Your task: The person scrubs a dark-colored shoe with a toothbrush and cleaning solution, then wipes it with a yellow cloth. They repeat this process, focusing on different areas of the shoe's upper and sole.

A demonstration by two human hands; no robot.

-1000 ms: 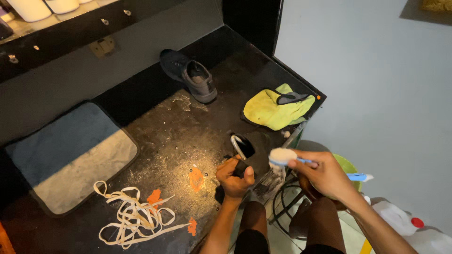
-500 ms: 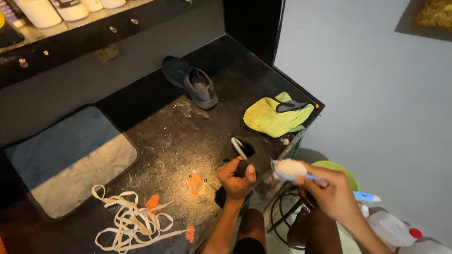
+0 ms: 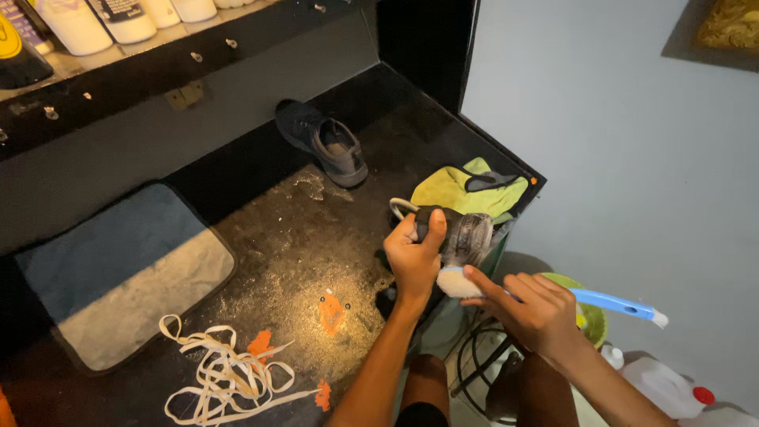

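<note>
A dark sneaker with a grey translucent sole (image 3: 458, 233) is held above the near right edge of the speckled black desk (image 3: 300, 245), clamped in the left hand (image 3: 415, 257), whose fingers are wrapped around its heel end. A blue-handled brush with a white bristle head (image 3: 553, 294) is gripped by the right hand (image 3: 538, 312), fingers closed around the handle; the bristle head is pressed against the underside of the held sneaker, just beside the left hand's wrist.

A second dark sneaker (image 3: 324, 142) is seen lying at the back of the desk, well apart. A yellow-green cloth (image 3: 458, 190) is spread just behind the held sneaker. A blue and grey mat (image 3: 118, 269) lies on the left, and a tangle of white laces (image 3: 221, 375) near the front edge. White bottles (image 3: 103, 20) are lined on the upper shelf.
</note>
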